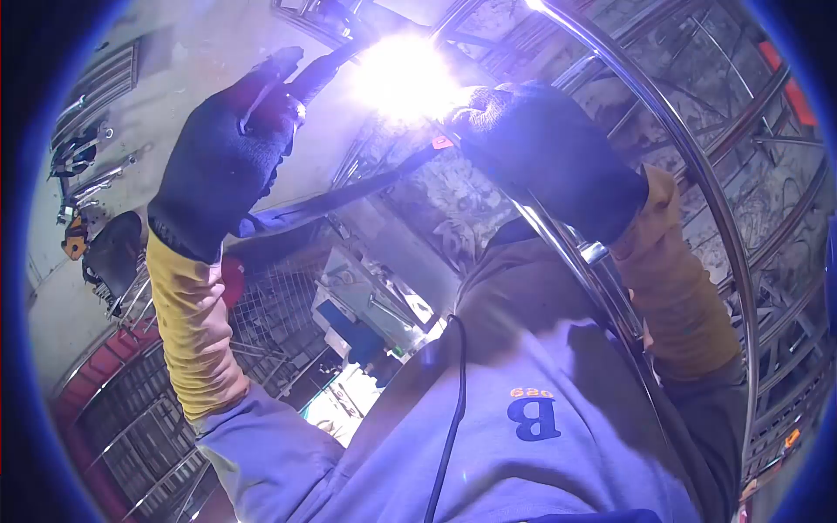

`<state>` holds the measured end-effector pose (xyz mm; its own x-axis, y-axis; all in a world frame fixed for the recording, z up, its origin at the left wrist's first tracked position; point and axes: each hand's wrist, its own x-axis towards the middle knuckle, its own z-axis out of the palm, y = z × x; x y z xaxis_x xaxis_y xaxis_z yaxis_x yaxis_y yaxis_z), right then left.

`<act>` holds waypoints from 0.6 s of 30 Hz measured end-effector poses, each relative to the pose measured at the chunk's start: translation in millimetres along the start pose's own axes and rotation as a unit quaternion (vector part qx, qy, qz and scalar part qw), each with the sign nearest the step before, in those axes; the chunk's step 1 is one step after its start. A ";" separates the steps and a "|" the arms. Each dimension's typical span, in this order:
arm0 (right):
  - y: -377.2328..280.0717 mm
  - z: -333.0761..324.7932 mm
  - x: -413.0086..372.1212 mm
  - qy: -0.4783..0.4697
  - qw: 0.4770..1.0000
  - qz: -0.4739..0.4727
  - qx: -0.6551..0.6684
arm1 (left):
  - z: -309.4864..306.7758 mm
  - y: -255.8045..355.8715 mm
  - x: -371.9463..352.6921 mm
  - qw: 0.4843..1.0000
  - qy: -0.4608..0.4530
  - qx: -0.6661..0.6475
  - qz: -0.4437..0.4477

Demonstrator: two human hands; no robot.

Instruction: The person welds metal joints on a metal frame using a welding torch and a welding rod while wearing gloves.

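Observation:
A bright welding arc [403, 77] glares at the top centre, between my two gloved hands. My left hand [228, 157], in a dark glove with a yellow sleeve, is closed on a welding torch [305, 80] whose tip points into the arc. My right hand [549, 152], also in a dark glove, is curled around a shiny steel tube [610, 296] just right of the arc. The glare hides the exact joint. A dark flat bar [349, 196] runs from below the arc down to the left.
A curved polished steel frame [697, 174] with several tubes fills the right side. My purple shirt with a black cable [453, 410] takes up the bottom. Below lie a wire mesh panel [270, 314], a blue-white machine [366, 305] and tools on the floor [83, 235].

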<state>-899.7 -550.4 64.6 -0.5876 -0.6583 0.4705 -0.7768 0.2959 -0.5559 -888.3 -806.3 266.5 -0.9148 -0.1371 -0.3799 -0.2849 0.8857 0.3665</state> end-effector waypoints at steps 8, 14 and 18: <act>-0.7 2.7 0.7 -0.009 1.000 0.010 0.017 | -3.9 -10.4 0.8 0.994 -0.010 -0.086 -0.064; 0.0 6.1 -1.9 0.014 1.000 0.001 0.016 | -2.3 0.5 -3.6 0.999 -0.007 -0.004 -0.052; 2.4 11.1 -4.2 0.037 0.999 -0.016 0.003 | 0.1 1.8 -5.0 0.998 -0.005 0.019 -0.055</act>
<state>-896.5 -554.6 53.7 -0.5774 -0.6148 0.5373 -0.7945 0.2711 -0.5435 -884.2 -804.0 268.9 -0.8756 -0.2301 -0.4247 -0.3720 0.8821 0.2892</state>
